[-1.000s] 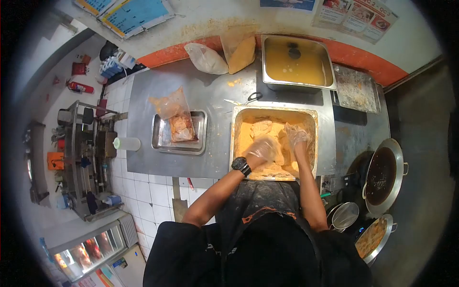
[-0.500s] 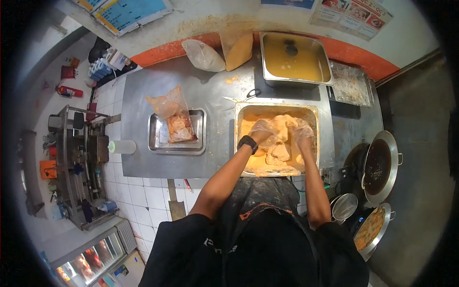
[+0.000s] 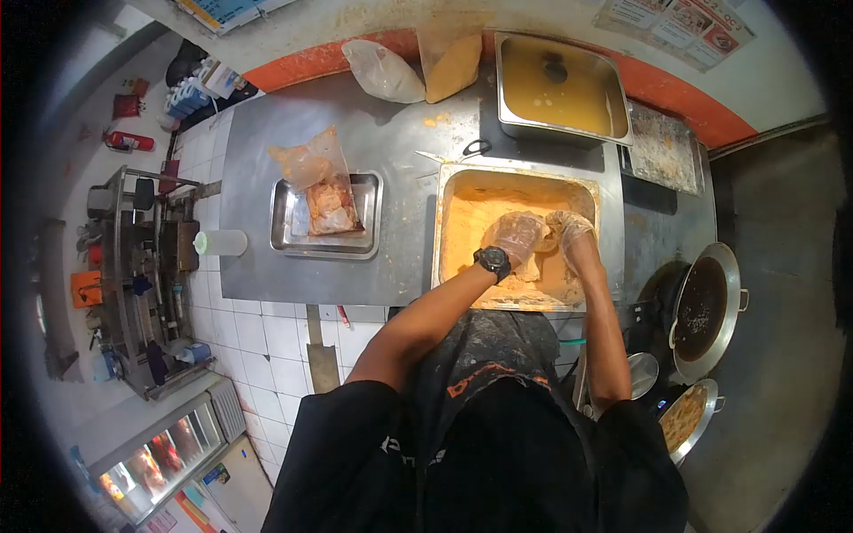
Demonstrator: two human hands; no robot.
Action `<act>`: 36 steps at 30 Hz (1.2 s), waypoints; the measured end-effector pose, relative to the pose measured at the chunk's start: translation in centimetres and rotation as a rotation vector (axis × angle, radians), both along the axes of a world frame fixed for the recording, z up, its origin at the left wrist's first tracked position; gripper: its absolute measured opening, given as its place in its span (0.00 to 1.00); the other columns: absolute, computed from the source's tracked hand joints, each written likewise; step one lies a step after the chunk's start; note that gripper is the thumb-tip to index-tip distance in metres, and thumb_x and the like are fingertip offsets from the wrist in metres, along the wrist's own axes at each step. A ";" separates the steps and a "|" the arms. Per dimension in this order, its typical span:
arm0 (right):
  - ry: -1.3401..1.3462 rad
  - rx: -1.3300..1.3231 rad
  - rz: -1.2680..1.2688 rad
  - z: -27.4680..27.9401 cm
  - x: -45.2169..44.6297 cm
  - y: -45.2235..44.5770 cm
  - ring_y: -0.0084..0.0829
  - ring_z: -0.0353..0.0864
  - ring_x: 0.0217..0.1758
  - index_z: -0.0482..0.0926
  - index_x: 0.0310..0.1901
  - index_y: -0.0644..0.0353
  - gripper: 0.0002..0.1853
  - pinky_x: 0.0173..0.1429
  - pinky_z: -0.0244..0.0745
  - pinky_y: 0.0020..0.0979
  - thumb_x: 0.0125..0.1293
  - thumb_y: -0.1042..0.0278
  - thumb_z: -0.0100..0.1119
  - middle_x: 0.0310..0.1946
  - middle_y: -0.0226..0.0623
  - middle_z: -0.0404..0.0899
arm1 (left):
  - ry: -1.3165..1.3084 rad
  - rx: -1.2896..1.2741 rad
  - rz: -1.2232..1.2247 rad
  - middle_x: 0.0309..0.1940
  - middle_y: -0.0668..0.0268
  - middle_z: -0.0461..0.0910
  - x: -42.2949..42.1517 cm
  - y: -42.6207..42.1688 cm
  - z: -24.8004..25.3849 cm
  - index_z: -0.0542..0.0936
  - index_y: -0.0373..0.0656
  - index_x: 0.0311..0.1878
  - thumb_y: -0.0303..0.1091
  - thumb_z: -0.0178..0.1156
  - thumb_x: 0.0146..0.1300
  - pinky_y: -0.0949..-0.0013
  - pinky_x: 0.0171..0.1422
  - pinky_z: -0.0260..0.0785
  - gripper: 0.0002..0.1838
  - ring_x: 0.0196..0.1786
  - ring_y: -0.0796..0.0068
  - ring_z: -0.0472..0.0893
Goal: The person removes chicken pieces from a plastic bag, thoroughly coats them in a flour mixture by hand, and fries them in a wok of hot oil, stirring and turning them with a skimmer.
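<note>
A deep steel pan (image 3: 439, 233) holds pale orange flour (image 3: 471, 204). Inside it my left hand (image 3: 517, 234), in a clear plastic glove and with a black watch at the wrist, curls over flour-coated meat pieces (image 3: 528, 269). My right hand (image 3: 577, 238), also gloved, is close beside it at the pan's right side, its fingers bent round a coated piece of meat (image 3: 553, 238). Both hands partly hide the pieces, so their exact shape cannot be made out.
Left on the steel table, a shallow tray (image 3: 283, 240) bears a bag of raw meat (image 3: 330, 206). Scissors (image 3: 478, 147) lie behind the pan. A tub of yellow liquid (image 3: 564, 89) and two bags stand at the back. To the right are a wok of dark oil (image 3: 706, 311) and another of frying food (image 3: 682, 422).
My hands have come closer together, the left moving right across the pan. The coated pieces that lay spread out are now gathered under my hands. The camera view has shifted slightly.
</note>
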State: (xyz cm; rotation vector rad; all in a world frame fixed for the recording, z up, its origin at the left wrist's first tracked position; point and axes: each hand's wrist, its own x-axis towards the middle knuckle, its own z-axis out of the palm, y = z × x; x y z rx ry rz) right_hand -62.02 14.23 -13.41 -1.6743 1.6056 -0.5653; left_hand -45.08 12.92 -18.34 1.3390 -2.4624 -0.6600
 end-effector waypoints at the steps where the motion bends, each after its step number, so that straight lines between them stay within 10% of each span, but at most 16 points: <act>1: 0.001 0.004 0.003 -0.8 -0.3 -0.1 0.44 0.76 0.46 0.76 0.49 0.62 0.16 0.50 0.71 0.35 0.60 0.79 0.48 0.44 0.49 0.77 | 0.001 0.004 0.003 0.42 0.56 0.79 0.1 0.1 0.1 0.78 0.41 0.43 0.35 0.53 0.54 0.57 0.52 0.68 0.15 0.47 0.55 0.77; 3: -0.123 -0.018 -0.024 -2.5 -0.8 -0.5 0.38 0.77 0.43 0.76 0.49 0.62 0.15 0.47 0.71 0.31 0.60 0.79 0.49 0.42 0.46 0.78 | 0.168 -0.151 0.031 0.33 0.54 0.79 0.6 -0.1 0.3 0.79 0.40 0.36 0.29 0.55 0.51 0.58 0.46 0.71 0.09 0.40 0.56 0.79; 6: -0.190 0.058 -0.007 -1.3 -1.1 -0.7 0.28 0.75 0.39 0.76 0.49 0.63 0.13 0.43 0.71 0.26 0.65 0.75 0.47 0.40 0.39 0.78 | 0.581 0.322 0.064 0.39 0.55 0.79 1.2 -1.5 -3.1 0.77 0.40 0.44 0.34 0.61 0.52 0.59 0.53 0.69 0.16 0.44 0.58 0.77; 7: -0.191 0.053 -0.013 0.1 -1.0 -1.0 0.28 0.75 0.39 0.76 0.49 0.63 0.13 0.43 0.71 0.26 0.65 0.75 0.47 0.40 0.39 0.78 | 0.249 0.031 0.032 0.40 0.55 0.79 3.0 -1.7 -0.5 0.76 0.39 0.46 0.35 0.61 0.53 0.60 0.56 0.68 0.17 0.45 0.58 0.77; 10: 0.603 0.056 0.444 2.0 -1.1 -1.8 0.31 0.76 0.37 0.76 0.51 0.62 0.16 0.43 0.71 0.31 0.64 0.64 0.55 0.38 0.42 0.79 | 0.338 0.224 0.182 0.42 0.56 0.79 4.8 -2.0 0.9 0.76 0.40 0.48 0.33 0.59 0.56 0.60 0.58 0.66 0.16 0.48 0.58 0.76; 12: -0.176 0.233 0.036 -1.4 -2.6 -0.5 0.31 0.76 0.38 0.74 0.52 0.61 0.19 0.44 0.72 0.30 0.61 0.64 0.59 0.39 0.41 0.78 | 0.440 0.267 0.166 0.44 0.55 0.78 5.1 -2.1 2.3 0.76 0.40 0.48 0.33 0.59 0.57 0.61 0.58 0.66 0.16 0.48 0.57 0.76; 16: -0.264 0.084 -0.020 -4.2 -2.5 0.7 0.30 0.75 0.45 0.72 0.52 0.64 0.18 0.45 0.73 0.33 0.64 0.64 0.57 0.41 0.37 0.78 | 0.515 0.342 0.120 0.45 0.54 0.79 5.6 -2.2 2.4 0.77 0.39 0.48 0.33 0.59 0.56 0.62 0.55 0.67 0.16 0.48 0.58 0.76; 19: -0.233 -0.229 0.012 2.6 0.9 0.3 0.37 0.77 0.45 0.76 0.49 0.62 0.19 0.50 0.72 0.33 0.58 0.64 0.64 0.42 0.43 0.78 | 0.405 0.269 -0.004 0.42 0.54 0.79 5.6 -2.7 3.5 0.78 0.39 0.45 0.33 0.60 0.55 0.61 0.53 0.68 0.15 0.45 0.58 0.77; 29: 0.246 -0.121 0.268 4.6 -0.9 -1.3 0.45 0.77 0.45 0.78 0.47 0.58 0.16 0.50 0.72 0.39 0.58 0.61 0.62 0.42 0.43 0.79 | 0.404 0.033 -0.120 0.53 0.58 0.76 5.7 -3.8 0.9 0.75 0.38 0.54 0.32 0.52 0.62 0.64 0.63 0.62 0.17 0.54 0.62 0.73; 36: 0.354 -0.358 0.224 5.0 -3.3 -1.4 0.43 0.79 0.46 0.79 0.47 0.58 0.14 0.49 0.75 0.39 0.59 0.65 0.60 0.43 0.43 0.80 | 1.264 1.204 0.567 0.48 0.68 0.76 1.0 -5.7 -0.6 0.73 0.36 0.55 0.32 0.45 0.69 0.73 0.52 0.68 0.16 0.49 0.77 0.74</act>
